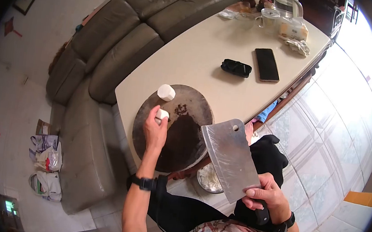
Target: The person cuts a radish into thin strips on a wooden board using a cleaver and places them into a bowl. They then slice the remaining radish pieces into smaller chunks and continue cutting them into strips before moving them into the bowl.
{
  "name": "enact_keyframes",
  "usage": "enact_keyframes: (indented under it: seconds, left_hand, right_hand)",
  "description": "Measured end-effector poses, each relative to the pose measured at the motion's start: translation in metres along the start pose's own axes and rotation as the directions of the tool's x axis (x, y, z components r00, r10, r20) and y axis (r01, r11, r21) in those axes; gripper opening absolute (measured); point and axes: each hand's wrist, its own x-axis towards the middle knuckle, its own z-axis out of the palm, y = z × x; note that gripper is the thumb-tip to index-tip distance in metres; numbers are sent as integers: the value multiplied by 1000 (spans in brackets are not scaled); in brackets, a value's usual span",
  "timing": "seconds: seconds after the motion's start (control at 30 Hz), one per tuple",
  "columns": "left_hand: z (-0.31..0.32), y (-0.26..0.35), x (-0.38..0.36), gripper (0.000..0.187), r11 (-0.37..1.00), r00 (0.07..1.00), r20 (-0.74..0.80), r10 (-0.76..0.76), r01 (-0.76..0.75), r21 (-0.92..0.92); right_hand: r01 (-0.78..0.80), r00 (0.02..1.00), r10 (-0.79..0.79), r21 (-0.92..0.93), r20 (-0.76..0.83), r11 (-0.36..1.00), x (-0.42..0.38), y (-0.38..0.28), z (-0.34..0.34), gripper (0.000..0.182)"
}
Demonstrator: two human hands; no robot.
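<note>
A round, dark, wet-looking board (186, 136) lies at the near end of the pale table. My left hand (155, 128) rests over its left part, its fingers closed round a small white piece (162, 114). Just above that, a larger white chunk (166, 92) sits on the board's upper left edge. My right hand (268, 193) grips a wide metal cleaver (231, 158) by its handle, the blade raised to the right of the board. Below the board, a metal bowl (210, 179) of white pieces is partly hidden by the blade.
On the table (177, 66) lie a black case (236, 68) and a phone (267, 64). Cups, a glass jug (286, 5) and a tissue pack (294, 30) stand at the far end. A grey sofa (125, 52) runs along the left; bags (48, 158) lie beyond it.
</note>
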Motion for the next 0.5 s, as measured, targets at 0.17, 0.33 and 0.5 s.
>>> enact_keyframes:
  seconds: [0.17,0.33,0.5]
  left_hand:
    - [-32,13,-58,44,986,985,64,157,-161,50]
    - [-24,8,-67,38,984,1000,28,-7,12,-180]
    - [-10,3,-50,26,990,998,49,50,-43,-136]
  right_hand:
    - [-9,1000,10,-19,25,1000,-1,-4,-4,14]
    - [-19,1000,19,13,22,1000,0,-3,-4,14]
    - [-12,999,13,-40,40,999,0,-2,-3,15]
